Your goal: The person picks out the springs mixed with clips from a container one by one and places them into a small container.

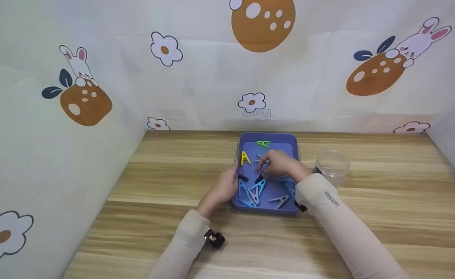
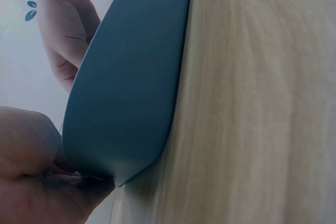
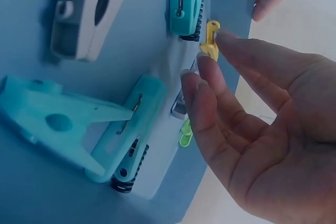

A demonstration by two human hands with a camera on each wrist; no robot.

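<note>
A blue tray (image 1: 266, 211) holds several clothespins. My left hand (image 1: 226, 185) grips the tray's left rim; in the left wrist view its digits (image 2: 31, 150) meet at the tray's corner. Above the tray's middle is my right hand (image 1: 279, 163), fingers bent, thumb apart from the fingertips, nothing between them. Beneath and around it are a yellow clothespin (image 1: 244, 158), a green clothespin (image 1: 263, 143) and a grey clothespin (image 1: 280, 200). Light-blue clothespins (image 3: 58, 116) lie close to the right wrist camera. A small dark piece (image 1: 243, 177) lies by the left rim.
A clear round jar (image 1: 332, 166) stands on the wooden table (image 1: 165, 170), right of the tray and near my right forearm. Patterned sheeting (image 1: 204, 77) rises behind the table and along both sides. A wrist camera (image 1: 215, 238) hangs from my left sleeve.
</note>
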